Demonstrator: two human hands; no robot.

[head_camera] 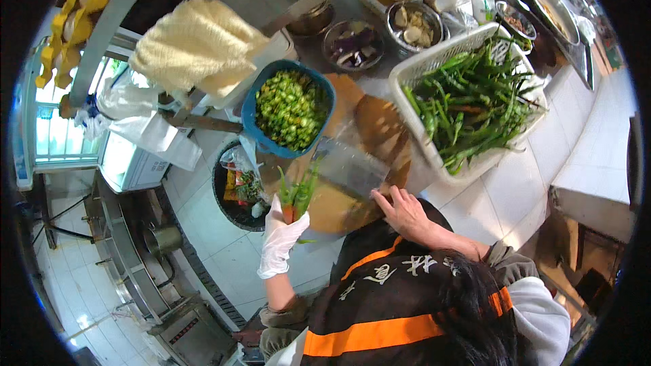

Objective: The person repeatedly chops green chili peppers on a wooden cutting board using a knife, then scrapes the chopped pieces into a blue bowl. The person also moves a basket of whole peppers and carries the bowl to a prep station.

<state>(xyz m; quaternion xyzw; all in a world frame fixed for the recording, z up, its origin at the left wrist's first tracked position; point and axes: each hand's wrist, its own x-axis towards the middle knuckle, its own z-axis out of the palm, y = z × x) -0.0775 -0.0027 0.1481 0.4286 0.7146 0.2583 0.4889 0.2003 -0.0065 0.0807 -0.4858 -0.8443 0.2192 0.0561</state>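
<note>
My left hand (285,231), in a thin white glove, grips a bunch of green chili peppers (300,190), tips up, some reddish at the lower end. It is over the near left edge of a wooden cutting board (325,208). A broad cleaver blade (351,168) lies flat on the board, its handle not clearly visible. My bare right hand (407,213) has its fingers spread by the blade's near right corner; whether they touch it is unclear. Beyond the blade, a blue plastic tub (249,107) holds chopped green peppers (290,107).
Right of the board stands a white plastic basket (457,180) of whole green chilies (468,101). Behind are a bowl of purple pieces (353,46) and a metal bowl (414,25) with pale slices. A black bin (239,223) is at left, below a yellowish towel (193,46).
</note>
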